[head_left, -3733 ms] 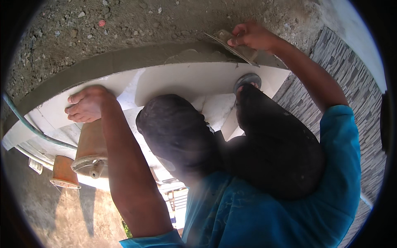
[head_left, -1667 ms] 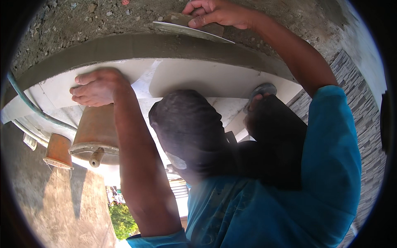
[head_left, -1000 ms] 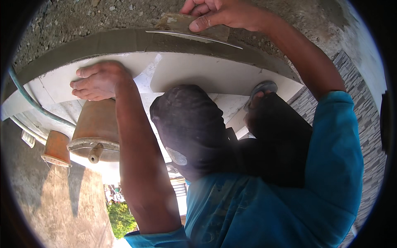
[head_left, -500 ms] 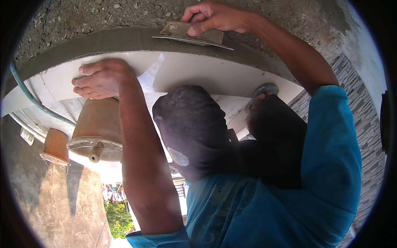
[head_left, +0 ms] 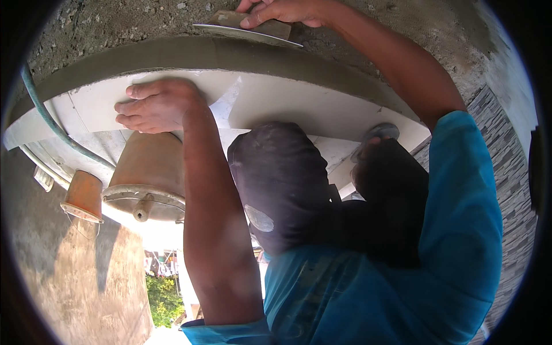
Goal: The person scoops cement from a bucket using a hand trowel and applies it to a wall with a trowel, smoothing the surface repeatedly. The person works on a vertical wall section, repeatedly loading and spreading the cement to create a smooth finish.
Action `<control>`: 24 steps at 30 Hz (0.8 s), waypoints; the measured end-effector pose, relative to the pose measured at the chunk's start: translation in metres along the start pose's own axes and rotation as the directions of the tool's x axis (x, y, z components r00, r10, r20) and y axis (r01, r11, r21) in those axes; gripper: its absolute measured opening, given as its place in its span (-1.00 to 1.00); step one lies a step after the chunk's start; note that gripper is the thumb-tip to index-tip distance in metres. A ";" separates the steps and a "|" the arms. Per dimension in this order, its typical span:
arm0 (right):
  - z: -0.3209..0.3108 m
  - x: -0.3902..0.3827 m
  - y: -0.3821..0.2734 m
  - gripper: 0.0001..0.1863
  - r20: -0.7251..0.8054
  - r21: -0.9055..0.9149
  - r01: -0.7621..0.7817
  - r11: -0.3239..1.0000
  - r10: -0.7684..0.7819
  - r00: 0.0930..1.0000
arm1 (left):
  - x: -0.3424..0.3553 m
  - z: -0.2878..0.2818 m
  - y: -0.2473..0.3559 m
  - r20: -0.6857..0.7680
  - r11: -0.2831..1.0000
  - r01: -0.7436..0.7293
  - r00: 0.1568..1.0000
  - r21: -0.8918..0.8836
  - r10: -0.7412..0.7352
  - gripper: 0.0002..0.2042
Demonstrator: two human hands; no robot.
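My left hand [head_left: 158, 106] lies flat on a pale smooth slab [head_left: 270, 100], fingers stretched out toward the left and holding nothing. A band of wet grey mortar [head_left: 172, 57] runs along the slab's far edge. Beyond it, my right hand [head_left: 290, 11] grips a plastering trowel [head_left: 273, 30] with a thin metal blade and a flat, mortar-coloured back. The blade is over the rough ground just past the mortar band; whether it touches cannot be made out. Some of my right fingers are cut off by the upper picture edge.
A large orange-brown bucket [head_left: 152, 164] stands below my left hand, a smaller orange bucket [head_left: 83, 192] left of it. A green hose [head_left: 52, 123] crosses the slab. My bent knee [head_left: 279, 167] and a sandalled foot [head_left: 382, 135] are close by. Rough gravelly soil [head_left: 132, 23] lies beyond.
My right hand has carried the trowel away from the mortar band, toward the top left. My left hand remains on the slab; the whole view has shifted slightly.
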State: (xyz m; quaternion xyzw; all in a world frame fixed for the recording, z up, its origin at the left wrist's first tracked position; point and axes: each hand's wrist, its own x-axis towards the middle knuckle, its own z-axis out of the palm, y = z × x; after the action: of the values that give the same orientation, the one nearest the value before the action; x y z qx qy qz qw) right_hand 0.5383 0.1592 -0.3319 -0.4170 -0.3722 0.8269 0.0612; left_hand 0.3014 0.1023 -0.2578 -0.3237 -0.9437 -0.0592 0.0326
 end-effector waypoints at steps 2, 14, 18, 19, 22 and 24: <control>0.005 0.009 0.002 -0.48 -0.030 -0.042 -0.008 0.999 0.007 1.000 | 0.002 -0.001 -0.003 0.000 1.000 0.004 1.000 -0.001 -0.004 -0.40; 0.039 -0.045 -0.066 -0.48 0.301 0.258 -0.022 0.966 -0.059 0.952 | 0.004 0.000 -0.007 0.007 1.000 0.002 1.000 -0.011 -0.002 -0.42; 0.011 -0.093 -0.051 -0.48 0.221 0.255 0.068 0.964 -0.127 0.967 | 0.000 0.007 -0.003 -0.020 0.999 -0.026 0.999 0.035 0.027 -0.44; 0.008 -0.117 -0.055 -0.48 0.211 0.322 0.038 0.946 -0.111 0.971 | -0.001 0.009 -0.005 -0.032 0.998 -0.033 0.999 0.050 0.035 -0.44; -0.003 -0.207 -0.070 -0.51 0.147 0.463 0.017 0.886 -0.095 0.985 | 0.005 0.012 -0.006 -0.106 1.000 0.016 0.994 0.016 -0.014 -0.47; -0.008 -0.267 -0.087 -0.50 0.071 0.404 0.001 0.915 -0.033 0.997 | 0.018 0.009 -0.010 -0.180 0.997 0.068 0.981 -0.023 -0.071 -0.46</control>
State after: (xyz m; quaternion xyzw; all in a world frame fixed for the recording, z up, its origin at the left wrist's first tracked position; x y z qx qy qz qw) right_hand 0.6979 0.1157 -0.1049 -0.3601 -0.1991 0.9008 0.1389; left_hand 0.2812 0.1069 -0.2658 -0.2843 -0.9471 -0.0971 0.1133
